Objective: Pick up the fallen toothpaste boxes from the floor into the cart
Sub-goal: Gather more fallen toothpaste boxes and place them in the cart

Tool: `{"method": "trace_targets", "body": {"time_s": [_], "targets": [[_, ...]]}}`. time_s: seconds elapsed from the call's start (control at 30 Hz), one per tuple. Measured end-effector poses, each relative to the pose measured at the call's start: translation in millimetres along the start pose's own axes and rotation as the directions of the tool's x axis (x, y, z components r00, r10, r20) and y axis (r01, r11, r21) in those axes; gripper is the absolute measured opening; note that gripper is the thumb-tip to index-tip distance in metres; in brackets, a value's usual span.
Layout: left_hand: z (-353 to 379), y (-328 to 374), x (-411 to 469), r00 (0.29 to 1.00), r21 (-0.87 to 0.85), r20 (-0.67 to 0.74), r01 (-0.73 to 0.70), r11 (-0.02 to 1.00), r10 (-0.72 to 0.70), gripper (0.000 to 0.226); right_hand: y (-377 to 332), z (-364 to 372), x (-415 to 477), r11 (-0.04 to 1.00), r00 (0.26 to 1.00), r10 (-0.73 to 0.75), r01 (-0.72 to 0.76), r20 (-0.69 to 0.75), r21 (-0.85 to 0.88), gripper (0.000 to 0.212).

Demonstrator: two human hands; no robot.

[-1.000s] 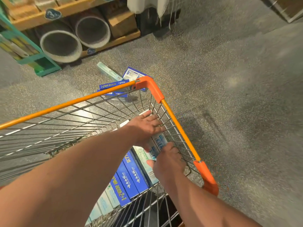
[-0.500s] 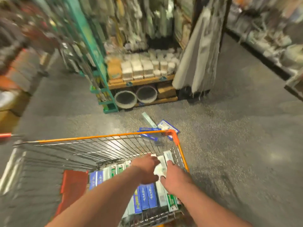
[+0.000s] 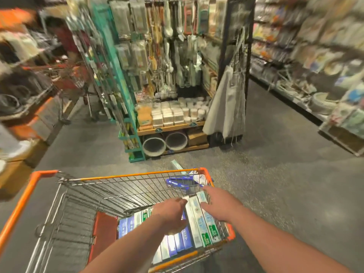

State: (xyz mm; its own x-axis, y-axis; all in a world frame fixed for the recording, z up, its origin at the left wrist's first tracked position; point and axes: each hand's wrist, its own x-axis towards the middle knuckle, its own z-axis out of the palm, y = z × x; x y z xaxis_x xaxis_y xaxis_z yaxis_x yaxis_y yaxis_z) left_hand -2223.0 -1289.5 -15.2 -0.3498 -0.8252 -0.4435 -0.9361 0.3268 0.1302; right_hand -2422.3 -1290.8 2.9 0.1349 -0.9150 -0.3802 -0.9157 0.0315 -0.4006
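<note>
An orange-rimmed wire cart [image 3: 25,196] stands before me. Several toothpaste boxes [image 3: 199,219], blue and white-green, lie packed side by side in its right end. My left hand [image 3: 171,213] hovers above the boxes with loosely bent fingers and holds nothing. My right hand [image 3: 218,203] is over the cart's right rim with fingers spread, also holding nothing. More fallen boxes lie on the floor beyond the cart's far right corner: blue ones [image 3: 180,181] seen through the wire and a pale green one [image 3: 176,165].
A shelf unit [image 3: 171,127] with white cups and two round bins [image 3: 164,143] faces me. A teal rack [image 3: 126,107] stands to its left. Shelves [image 3: 315,75] line the right aisle. A red flap [image 3: 103,233] lies in the cart. Another cart and a person stand far left.
My head has lifted, so more of the shop shows. Both hands have let go of the boxes and risen from the cart, the right one moving out over the rim.
</note>
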Motion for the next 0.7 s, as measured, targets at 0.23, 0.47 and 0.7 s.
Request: {"method": "trace_targets", "body": {"time_s": [0.23,0.47,0.7], "targets": [[0.7,39.2,10.1,0.997,0.042,-0.047,-0.063,0.997,0.065,0.074,44.2,-27.1,-35.3,1.000,0.999,0.025,-0.026,-0.046,-0.018,0.068],[-21.2,106.6,70.1,0.994,0.096,-0.099,-0.040,0.995,0.049,0.068,134.4,-78.1,-20.0,0.998,0.999,0.027,-0.029,-0.031,-0.064,0.074],[-54.8,201.3,154.9,0.990,-0.049,-0.129,0.047,0.998,-0.053,0.061,236.1,-159.0,25.7,0.989,0.999,-0.050,0.052,0.020,-0.137,0.084]]}}
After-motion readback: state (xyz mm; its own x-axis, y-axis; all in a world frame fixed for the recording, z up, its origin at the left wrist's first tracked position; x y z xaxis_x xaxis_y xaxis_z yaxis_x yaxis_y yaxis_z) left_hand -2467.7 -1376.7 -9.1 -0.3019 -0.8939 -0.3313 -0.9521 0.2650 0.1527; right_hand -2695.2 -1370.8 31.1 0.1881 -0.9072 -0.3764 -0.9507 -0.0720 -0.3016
